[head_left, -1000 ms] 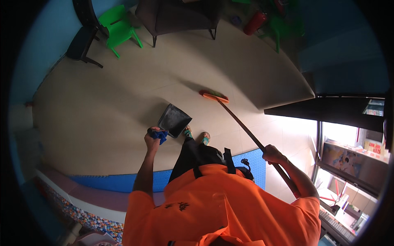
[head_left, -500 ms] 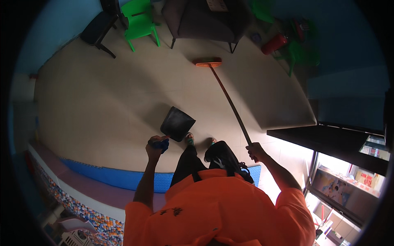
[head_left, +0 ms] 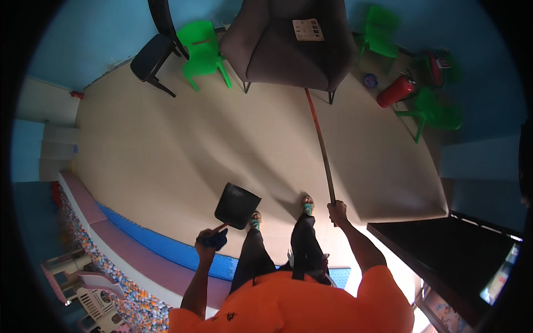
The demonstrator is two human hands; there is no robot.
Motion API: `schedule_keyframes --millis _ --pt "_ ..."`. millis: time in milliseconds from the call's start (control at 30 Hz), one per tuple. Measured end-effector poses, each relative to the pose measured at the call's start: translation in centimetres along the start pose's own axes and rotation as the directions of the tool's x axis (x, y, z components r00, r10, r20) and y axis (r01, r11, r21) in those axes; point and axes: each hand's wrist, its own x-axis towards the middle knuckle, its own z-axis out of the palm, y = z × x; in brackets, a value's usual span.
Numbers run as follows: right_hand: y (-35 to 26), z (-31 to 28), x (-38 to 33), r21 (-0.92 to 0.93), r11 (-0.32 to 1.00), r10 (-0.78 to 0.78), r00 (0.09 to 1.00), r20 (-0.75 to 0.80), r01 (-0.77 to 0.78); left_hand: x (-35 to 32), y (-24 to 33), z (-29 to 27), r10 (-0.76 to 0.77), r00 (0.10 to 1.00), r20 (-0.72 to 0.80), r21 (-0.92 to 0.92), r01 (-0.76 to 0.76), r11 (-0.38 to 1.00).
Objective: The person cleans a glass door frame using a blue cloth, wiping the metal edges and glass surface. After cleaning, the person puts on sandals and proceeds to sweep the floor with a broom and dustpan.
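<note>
My left hand (head_left: 203,247) is closed round the handle of a black dustpan (head_left: 238,205), which hangs beside my left foot. Something dark blue and bunched, perhaps a cloth, (head_left: 215,240) is at that same hand. With my right hand (head_left: 337,212) I grip the upper end of a long broom handle (head_left: 322,141), brown with an orange-red lower part. It slants away from me and passes under the front of a dark grey armchair (head_left: 294,64). The armchair hides the broom's head.
Green chairs (head_left: 202,53) and a black chair (head_left: 152,58) stand at the far wall. A red fire extinguisher (head_left: 396,91) is at the far right, a black table (head_left: 438,250) nearer. A pink padded edge (head_left: 133,250) of a ball pit and blue mats (head_left: 155,238) lie at left.
The broom's head has gone from the floor in front of the armchair to under it. I have come closer to the armchair, my feet now apart. Both hands keep their holds.
</note>
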Motion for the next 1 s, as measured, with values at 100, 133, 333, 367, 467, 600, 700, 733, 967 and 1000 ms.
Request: schedule_keyframes --millis 100,133,333,367,467,600,700,733,967,1000 --pt "4.1 3.3 10.2 -0.047 0.97 -0.242 0.963 -0.118 0.238 -1.8 2.4 1.3 -0.01 1.0 0.028 -0.095 0.013 0.995" --pt "6.6 5.2 14.2 -0.143 0.93 -0.362 0.914 -0.185 0.339 -2.1 2.8 1.4 -0.038 0.998 0.053 -0.148 0.045 0.988" --pt "-3.9 6.2 21.8 -0.046 0.965 -0.264 0.957 -0.122 0.26 -6.7 4.1 3.2 -0.088 0.996 0.023 -0.222 0.091 0.971" --pt "-5.3 6.5 23.0 -0.047 0.971 -0.238 0.966 -0.104 0.234 -7.1 5.2 3.8 -0.097 0.995 0.021 -0.224 0.099 0.97" --pt "-11.6 7.2 23.6 -0.037 0.999 -0.036 0.998 0.046 0.037 -8.8 5.5 5.1 -0.128 0.992 0.006 -0.276 0.124 0.953" --pt "-9.7 9.0 26.6 -0.626 0.638 -0.372 0.892 0.259 0.448 -8.7 5.6 5.9 -0.12 0.992 0.046 -0.322 0.128 0.938" --pt "-8.2 7.8 23.7 -0.818 0.316 -0.424 0.843 0.331 0.48 -9.9 3.6 6.3 -0.114 0.993 0.009 -0.365 0.109 0.925" --pt "-7.3 6.8 21.9 -0.824 0.194 -0.426 0.802 0.418 0.532 -10.9 3.2 6.3 -0.122 0.993 0.005 -0.396 0.114 0.911" --pt "5.4 -2.4 6.4 -0.838 -0.049 -0.121 0.83 0.545 0.543 -12.5 1.1 3.7 -0.121 0.992 -0.024 -0.453 0.097 0.886" --pt "7.0 -4.0 2.5 -0.823 -0.036 -0.118 0.816 0.566 0.566 -12.4 0.4 3.5 -0.127 0.991 -0.033 -0.484 0.096 0.87"
